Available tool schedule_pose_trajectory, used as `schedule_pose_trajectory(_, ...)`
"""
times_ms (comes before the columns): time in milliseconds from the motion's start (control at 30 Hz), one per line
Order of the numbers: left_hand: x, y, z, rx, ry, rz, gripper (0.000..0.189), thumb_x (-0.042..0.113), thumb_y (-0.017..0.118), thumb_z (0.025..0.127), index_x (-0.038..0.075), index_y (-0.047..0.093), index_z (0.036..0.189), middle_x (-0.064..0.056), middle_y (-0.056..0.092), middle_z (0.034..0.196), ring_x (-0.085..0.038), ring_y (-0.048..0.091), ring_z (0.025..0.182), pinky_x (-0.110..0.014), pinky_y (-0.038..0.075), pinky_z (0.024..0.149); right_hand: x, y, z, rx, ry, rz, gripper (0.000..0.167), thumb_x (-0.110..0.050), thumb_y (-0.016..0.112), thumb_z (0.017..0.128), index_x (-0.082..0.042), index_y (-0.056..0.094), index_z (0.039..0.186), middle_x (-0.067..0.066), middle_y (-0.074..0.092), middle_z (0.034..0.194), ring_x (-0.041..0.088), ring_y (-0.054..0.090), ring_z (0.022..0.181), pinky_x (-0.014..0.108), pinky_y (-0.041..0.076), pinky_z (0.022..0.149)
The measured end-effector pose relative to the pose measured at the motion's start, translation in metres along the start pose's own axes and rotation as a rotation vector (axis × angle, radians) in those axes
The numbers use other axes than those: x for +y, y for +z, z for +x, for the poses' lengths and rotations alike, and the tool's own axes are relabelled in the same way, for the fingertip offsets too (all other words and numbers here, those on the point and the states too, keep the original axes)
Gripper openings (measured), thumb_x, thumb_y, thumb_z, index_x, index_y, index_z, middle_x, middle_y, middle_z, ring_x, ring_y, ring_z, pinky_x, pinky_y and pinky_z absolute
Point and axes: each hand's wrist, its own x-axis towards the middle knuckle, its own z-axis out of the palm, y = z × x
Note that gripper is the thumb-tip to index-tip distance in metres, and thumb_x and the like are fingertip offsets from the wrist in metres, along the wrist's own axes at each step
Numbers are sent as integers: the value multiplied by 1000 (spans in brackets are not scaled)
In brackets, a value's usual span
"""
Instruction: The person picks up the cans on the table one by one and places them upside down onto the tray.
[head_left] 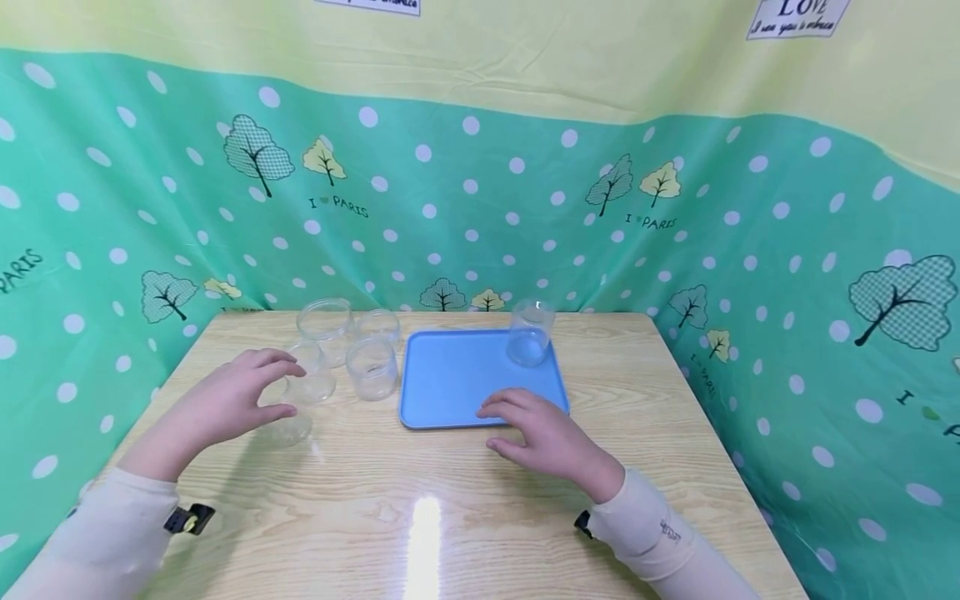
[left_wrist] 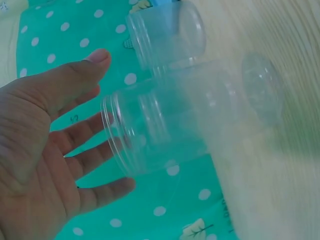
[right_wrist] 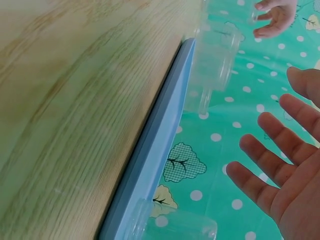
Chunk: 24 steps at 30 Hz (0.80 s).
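Note:
My left hand (head_left: 243,396) hovers at the left of the table, thumb and fingers spread apart, holding nothing. Right by its fingertips stands a clear plastic jar (head_left: 315,383), whose open rim faces the palm in the left wrist view. A low, clear round piece (head_left: 291,429) rests on the table just below the thumb. My right hand (head_left: 547,433) is held over the front right edge of a blue tray (head_left: 457,375), its fingers relaxed and free of any object. Another clear jar (head_left: 530,342) stands upright on the tray's back right corner.
More clear containers cluster left of the tray: a short jar (head_left: 372,371), a wider one (head_left: 325,321) and one behind (head_left: 380,325). The wooden table (head_left: 360,517) ends at a patterned green curtain (head_left: 465,217), which also hangs along both sides.

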Motion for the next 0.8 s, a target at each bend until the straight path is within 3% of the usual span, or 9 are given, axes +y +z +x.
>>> schedule_pose_trajectory(267,-2,-5,-1,-92,-53,-9,48,27,87,83,13,68,125,-17,61,131,-43,55,121,-60,52,97,0,-2,-1,25,-5,9,37,-27,76,94,-21,68,130,-8,62,131,13,57,126,36,52,108)
schedule_pose_trajectory(533,-3,-9,1,-185,-90,-14,49,25,86,82,13,68,126,-16,62,128,-42,58,117,-57,54,93,2,-2,-3,28,-16,-7,36,-32,73,96,-23,67,131,-8,62,132,13,57,127,36,52,108)
schedule_pose_trajectory(800,-4,-8,3,-211,-93,-44,49,19,85,83,11,67,127,-16,62,127,-41,60,117,-56,55,94,3,-1,-4,28,-10,-10,36,-35,72,97,-24,67,131,-9,62,133,12,57,128,35,51,108)
